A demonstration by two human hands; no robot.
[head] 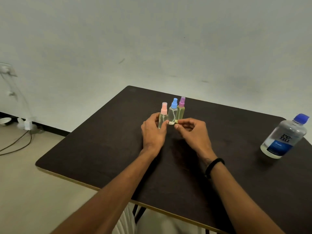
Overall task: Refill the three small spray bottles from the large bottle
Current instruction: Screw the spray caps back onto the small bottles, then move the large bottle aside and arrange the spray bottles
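On the dark worktop (101,157), the left hand (152,132) has its grip curled round the pink-capped spray bottle (163,114). The right hand (192,132) pinches at the base of the purple-capped bottle (181,108); whether it holds it I cannot tell. The blue-capped bottle (173,112) stands between them. The large bottle (284,135) stands well apart, far right.

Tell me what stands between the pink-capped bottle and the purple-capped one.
The blue-capped bottle stands between the pink-capped bottle and the purple-capped bottle, close against both, as the head view shows.
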